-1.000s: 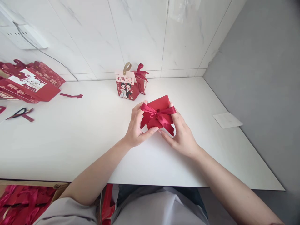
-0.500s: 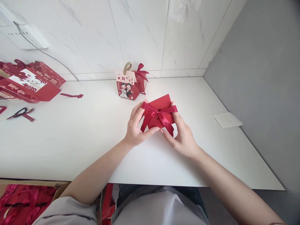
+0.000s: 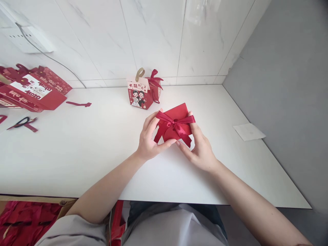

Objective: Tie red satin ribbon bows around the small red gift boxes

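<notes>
Between my two hands is a small red gift box [image 3: 176,111] with a dark red satin ribbon [image 3: 182,129] tied in a bow on its front. My left hand [image 3: 150,136] grips its left side, fingers behind the bow's loop and thumb along the lower edge. On the right side, my right hand [image 3: 201,147] holds it the same way, the thumb tips nearly meeting at the bottom. The box is tilted towards me above the white table; its back is hidden.
Behind stand a printed box [image 3: 138,97] with a couple drawn on it and a ribboned red box [image 3: 155,89]. Several red cartons [image 3: 48,97], a ribbon strip [image 3: 78,104] and scissors [image 3: 23,122] lie left. A paper slip [image 3: 248,131] lies right; an open carton [image 3: 68,205] sits below left.
Both hands and the red gift box have shifted very slightly right in the view. The grip and the bow look the same.
</notes>
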### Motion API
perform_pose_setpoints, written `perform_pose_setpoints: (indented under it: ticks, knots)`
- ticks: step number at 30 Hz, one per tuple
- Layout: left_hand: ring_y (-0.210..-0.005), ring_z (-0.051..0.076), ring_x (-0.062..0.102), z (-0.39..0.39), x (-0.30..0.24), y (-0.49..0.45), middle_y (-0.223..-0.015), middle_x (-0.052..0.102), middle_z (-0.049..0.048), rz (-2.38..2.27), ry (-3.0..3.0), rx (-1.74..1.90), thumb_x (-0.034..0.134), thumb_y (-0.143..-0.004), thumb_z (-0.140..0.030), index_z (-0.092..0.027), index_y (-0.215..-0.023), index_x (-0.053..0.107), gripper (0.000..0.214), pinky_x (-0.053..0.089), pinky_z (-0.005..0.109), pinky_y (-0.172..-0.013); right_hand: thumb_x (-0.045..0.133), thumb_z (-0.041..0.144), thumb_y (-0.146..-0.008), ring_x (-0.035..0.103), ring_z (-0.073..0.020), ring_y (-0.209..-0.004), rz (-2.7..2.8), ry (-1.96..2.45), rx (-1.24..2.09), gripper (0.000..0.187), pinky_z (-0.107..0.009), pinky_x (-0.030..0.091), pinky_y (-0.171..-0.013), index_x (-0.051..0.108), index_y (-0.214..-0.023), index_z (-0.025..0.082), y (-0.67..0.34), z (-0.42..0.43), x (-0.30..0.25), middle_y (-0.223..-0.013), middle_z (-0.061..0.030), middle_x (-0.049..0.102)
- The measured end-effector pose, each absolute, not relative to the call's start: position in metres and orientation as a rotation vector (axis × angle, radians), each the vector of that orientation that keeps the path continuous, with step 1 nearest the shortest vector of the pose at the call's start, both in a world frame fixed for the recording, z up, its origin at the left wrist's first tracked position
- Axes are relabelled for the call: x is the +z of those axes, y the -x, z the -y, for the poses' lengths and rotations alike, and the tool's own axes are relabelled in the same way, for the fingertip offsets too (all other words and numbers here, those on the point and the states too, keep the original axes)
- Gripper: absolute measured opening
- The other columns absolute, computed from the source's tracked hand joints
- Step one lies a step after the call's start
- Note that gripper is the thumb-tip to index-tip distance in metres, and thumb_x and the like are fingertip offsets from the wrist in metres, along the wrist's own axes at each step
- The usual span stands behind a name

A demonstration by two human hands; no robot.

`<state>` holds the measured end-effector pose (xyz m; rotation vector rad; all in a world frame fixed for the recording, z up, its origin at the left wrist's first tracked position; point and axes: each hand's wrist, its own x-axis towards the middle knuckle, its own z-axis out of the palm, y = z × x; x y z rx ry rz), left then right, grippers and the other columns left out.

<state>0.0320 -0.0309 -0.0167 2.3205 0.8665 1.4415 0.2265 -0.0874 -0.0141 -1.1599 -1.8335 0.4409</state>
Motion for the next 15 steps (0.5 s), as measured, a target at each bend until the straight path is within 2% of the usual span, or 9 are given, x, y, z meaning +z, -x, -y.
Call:
perform_pose_setpoints:
  ticks: [2, 8, 15]
  knots:
    - [-0.133, 0.032, 0.047, 0.0317, -0.0161, -0.0327, -0.145, 0.043, 0.0165, -0.882, -2.331, 1.445, 0.076, -0.077, -0.046, -0.026, -0.148, 0.034, 0.086, 0.05, 0.049, -0.104, 0.057, 0.032, -0.093, 0.053, -0.0301, -0.13, 1.837, 1.164, 0.437, 0.079, -0.049, 0.048, -0.103, 0.011, -0.157, 0.03, -0.2265, 0.0866, -0.0148, -0.15, -0.0113, 0.045]
    - [-0.13, 0.03, 0.049, 0.0312, -0.0176, -0.0333, -0.14, 0.047, 0.017, -0.912, -2.307, 1.401, 0.078, -0.075, -0.045, -0.023, -0.141, 0.038, 0.08, 0.053, 0.046, -0.1, 0.055, 0.032, -0.094, 0.037, -0.0302, -0.143, 1.854, 1.164, 0.442, 0.076, -0.051, 0.04, -0.112, 0.012, -0.156, 0.031, -0.2273, 0.0847, -0.0189, -0.161, -0.009, 0.027]
    - [-0.128, 0.029, 0.05, 0.0302, -0.0165, -0.031, -0.138, 0.048, 0.0144, -0.993, -2.325, 1.269, 0.076, -0.077, -0.045, -0.023, -0.138, 0.041, 0.074, 0.052, 0.044, -0.101, 0.056, 0.035, -0.093, 0.057, -0.0286, -0.123, 1.823, 1.206, 0.566, 0.057, -0.048, 0.05, -0.101, 0.034, -0.145, 0.027, -0.2279, 0.0828, -0.0169, -0.145, -0.0121, 0.049]
